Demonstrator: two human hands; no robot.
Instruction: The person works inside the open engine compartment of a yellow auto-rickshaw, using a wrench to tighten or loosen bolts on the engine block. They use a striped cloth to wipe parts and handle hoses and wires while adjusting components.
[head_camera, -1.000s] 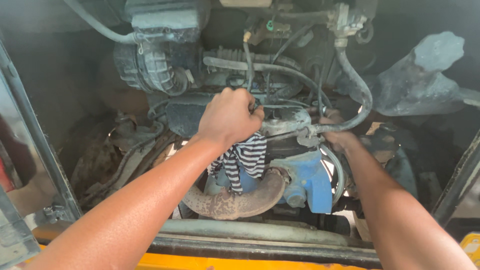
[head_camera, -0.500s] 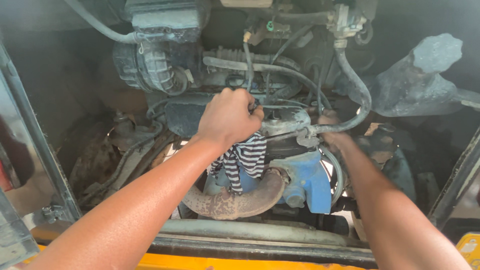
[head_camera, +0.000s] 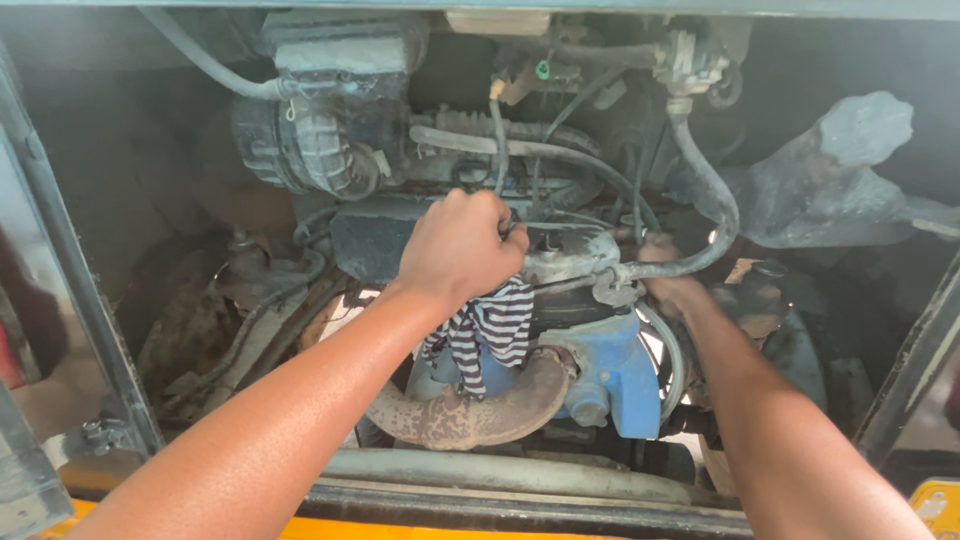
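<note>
I look into an open engine bay. My left hand (head_camera: 462, 250) is closed in a fist on top of the engine, gripping a black-and-white striped cloth (head_camera: 492, 330) that hangs below it over the blue engine block (head_camera: 615, 370). My right hand (head_camera: 668, 275) reaches in deeper at the right, behind a grey rubber hose (head_camera: 712, 200). Its fingers are wrapped around a part near the hose clamp (head_camera: 610, 285); what it grips is mostly hidden.
A rusty curved exhaust pipe (head_camera: 470, 415) runs below the cloth. A ribbed black air-filter housing (head_camera: 310, 150) sits at the upper left. Crumpled grey plastic sheet (head_camera: 840, 190) hangs at the right. Metal frame rails (head_camera: 75, 290) border both sides; a yellow body edge (head_camera: 935, 500) lies below.
Both hands stay in almost the same place. My right hand has shifted slightly up and left, closer to the hose clamp.
</note>
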